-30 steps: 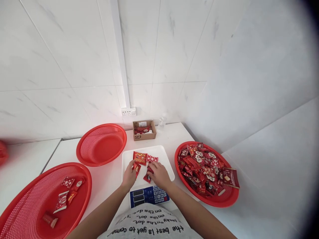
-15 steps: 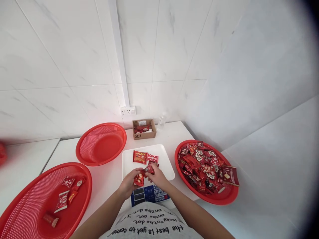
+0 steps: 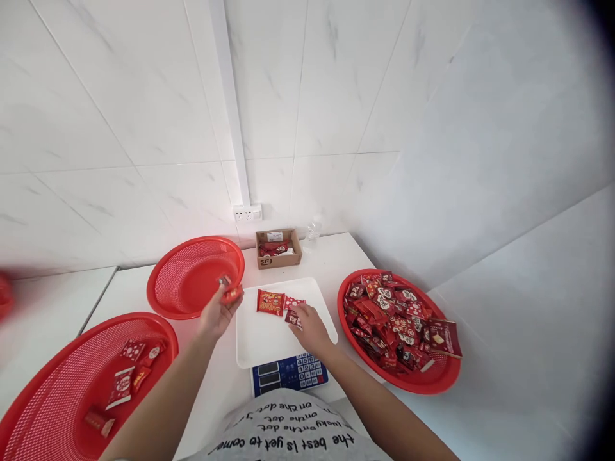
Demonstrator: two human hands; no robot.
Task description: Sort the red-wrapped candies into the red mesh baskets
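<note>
My left hand [image 3: 216, 315] is over the near rim of the back red basket [image 3: 158, 298]. Its fingers are closed on small red snack packets [image 3: 232, 294], a darker one sticking up beyond the fingertips. My right hand [image 3: 312, 331] is above the white scale tray [image 3: 262, 342], with fingers and thumb around a small dark red packet [image 3: 292, 318]. Just beyond those fingers lies a red packet with white dots [image 3: 289, 302]. A larger red and gold packet [image 3: 270, 303] lies flat beside it, untouched.
The scale's blue keypad panel [image 3: 289, 374] is near my body. On the right, a red basket [image 3: 350, 346] is heaped with packets; another basket [image 3: 166, 333] at left holds several. A cardboard box [image 3: 278, 260] and a clear plastic bottle [image 3: 313, 232] stand near the wall.
My hands have parted. The left carried red packets from above the tray leftward to the back basket; the right moved slightly right, onto the packets lying on the tray.
</note>
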